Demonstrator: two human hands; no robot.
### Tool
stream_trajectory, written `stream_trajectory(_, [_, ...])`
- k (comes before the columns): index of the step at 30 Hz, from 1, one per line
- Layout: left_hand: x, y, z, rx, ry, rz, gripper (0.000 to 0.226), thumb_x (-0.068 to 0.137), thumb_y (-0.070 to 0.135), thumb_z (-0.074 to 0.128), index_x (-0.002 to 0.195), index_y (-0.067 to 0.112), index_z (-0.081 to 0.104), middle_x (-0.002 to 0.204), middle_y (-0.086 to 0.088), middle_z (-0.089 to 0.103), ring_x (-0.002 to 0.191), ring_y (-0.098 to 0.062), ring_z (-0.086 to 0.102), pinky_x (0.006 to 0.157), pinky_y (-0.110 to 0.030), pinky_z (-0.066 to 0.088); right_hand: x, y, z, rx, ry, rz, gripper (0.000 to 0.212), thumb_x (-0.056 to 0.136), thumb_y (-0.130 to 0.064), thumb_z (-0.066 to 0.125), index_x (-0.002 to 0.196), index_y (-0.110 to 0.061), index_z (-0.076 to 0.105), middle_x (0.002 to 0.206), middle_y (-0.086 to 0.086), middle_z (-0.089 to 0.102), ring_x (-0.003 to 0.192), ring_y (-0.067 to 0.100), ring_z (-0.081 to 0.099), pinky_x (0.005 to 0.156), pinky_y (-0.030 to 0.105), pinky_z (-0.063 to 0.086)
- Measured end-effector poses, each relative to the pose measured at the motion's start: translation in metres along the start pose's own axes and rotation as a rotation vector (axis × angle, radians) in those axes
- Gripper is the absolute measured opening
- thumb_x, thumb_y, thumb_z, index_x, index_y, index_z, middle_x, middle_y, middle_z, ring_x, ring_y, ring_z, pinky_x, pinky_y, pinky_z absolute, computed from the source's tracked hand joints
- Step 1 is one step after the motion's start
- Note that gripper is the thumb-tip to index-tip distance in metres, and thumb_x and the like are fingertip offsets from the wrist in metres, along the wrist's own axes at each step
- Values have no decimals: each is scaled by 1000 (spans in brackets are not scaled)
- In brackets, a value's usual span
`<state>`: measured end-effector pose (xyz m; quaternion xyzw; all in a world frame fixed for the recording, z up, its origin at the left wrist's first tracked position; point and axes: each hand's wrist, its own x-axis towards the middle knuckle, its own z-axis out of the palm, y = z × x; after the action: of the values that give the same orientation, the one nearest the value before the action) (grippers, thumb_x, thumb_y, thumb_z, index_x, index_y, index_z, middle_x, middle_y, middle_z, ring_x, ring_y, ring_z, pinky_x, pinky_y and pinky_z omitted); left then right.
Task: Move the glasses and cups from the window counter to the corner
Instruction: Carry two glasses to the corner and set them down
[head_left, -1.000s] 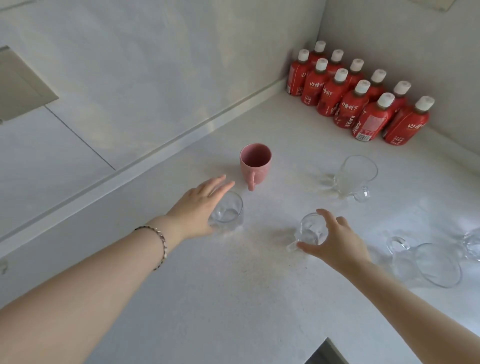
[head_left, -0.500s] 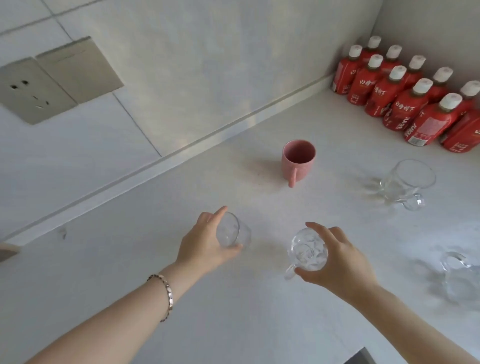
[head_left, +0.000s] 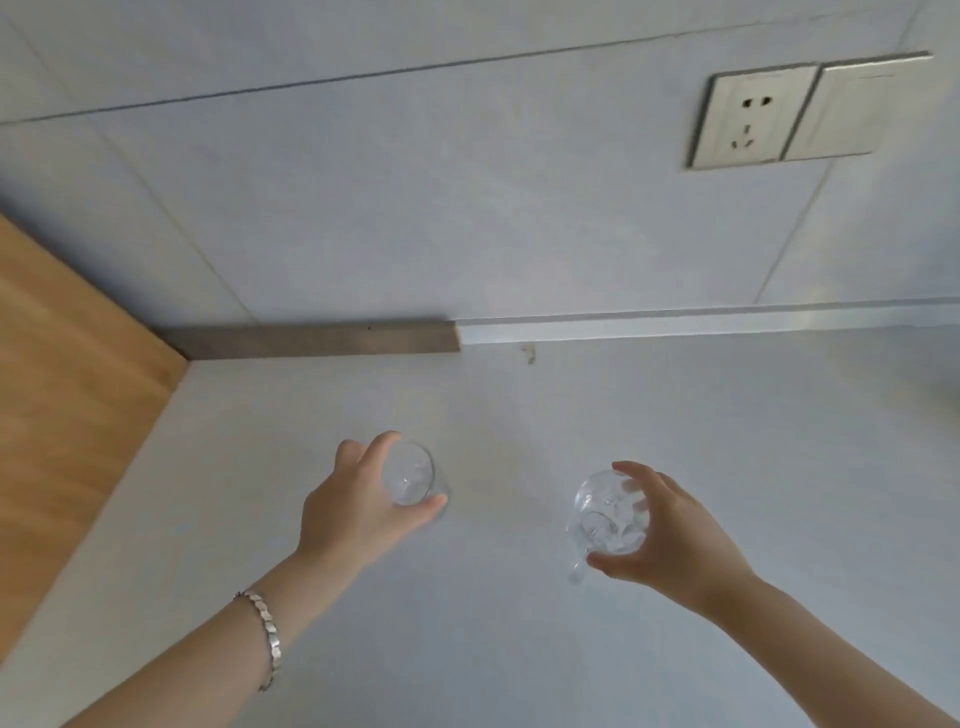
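Note:
My left hand (head_left: 358, 506) grips a small clear glass (head_left: 410, 475) by its side, thumb and fingers wrapped around the rim. My right hand (head_left: 667, 540) holds a clear glass cup with a handle (head_left: 605, 514), the handle pointing down and left. Both are carried a little above the white counter (head_left: 519, 639), near the middle of the view. The pink mug and the other glasses are out of view.
A wooden panel (head_left: 67, 415) borders the counter on the left, meeting the tiled wall at a dark trim strip (head_left: 322, 340). A wall socket and switch plate (head_left: 795, 111) sit high on the right. A white ledge (head_left: 727, 325) runs along the counter's back.
Both hands closed on their glasses and lifted them off the counter. The view swung left, so the pink mug, red bottles and other glasses left the frame and the wooden corner appeared.

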<state>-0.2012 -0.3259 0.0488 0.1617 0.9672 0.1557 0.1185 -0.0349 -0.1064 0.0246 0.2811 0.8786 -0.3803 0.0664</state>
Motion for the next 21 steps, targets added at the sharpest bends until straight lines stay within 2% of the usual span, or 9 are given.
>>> stream_trajectory(2, [17, -59, -22, 10, 10, -71, 68, 65, 59, 69, 122, 36, 43, 111, 4, 43, 94, -23, 65, 80, -30, 47, 15, -46, 39, -19, -26, -28, 92, 58, -42, 82, 136, -34, 34, 119, -16, 47, 106, 10, 55, 87, 22, 47])
stream_trajectory(5, [42, -139, -50, 20, 23, -148, 68, 65, 59, 69, 123, 32, 45, 107, 1, 40, 97, -27, 64, 79, -32, 47, 39, -110, 94, -60, -71, -56, 92, 58, -42, 82, 136, -33, 34, 126, -12, 49, 107, 10, 55, 87, 22, 46])
stream_trajectory(10, [97, -235, -80, -25, 68, -306, 69, 68, 57, 69, 124, 25, 44, 110, -4, 38, 97, -33, 63, 75, -31, 41, 68, -192, 166, -132, -138, -95, 92, 60, -42, 81, 138, -32, 32, 130, -11, 48, 111, 10, 54, 89, 23, 47])
stream_trajectory(13, [140, -276, -91, -59, 91, -366, 71, 66, 56, 72, 124, 23, 46, 123, -10, 42, 100, -35, 62, 81, -33, 46, 84, -229, 199, -169, -142, -133, 91, 61, -41, 79, 138, -33, 31, 132, -10, 47, 113, 11, 53, 87, 23, 46])
stream_trajectory(18, [201, -317, -101, -169, 124, -429, 70, 64, 52, 75, 122, 23, 48, 130, -11, 41, 100, -34, 62, 84, -36, 51, 113, -275, 231, -184, -170, -158, 92, 62, -39, 80, 139, -33, 30, 134, -9, 46, 116, 13, 52, 91, 25, 46])
stream_trajectory(21, [234, -330, -103, -212, 131, -421, 72, 66, 49, 76, 125, 20, 48, 131, -12, 44, 112, -32, 56, 90, -37, 49, 132, -294, 241, -184, -170, -156, 92, 62, -38, 81, 139, -32, 30, 135, -9, 46, 117, 13, 52, 92, 25, 46])
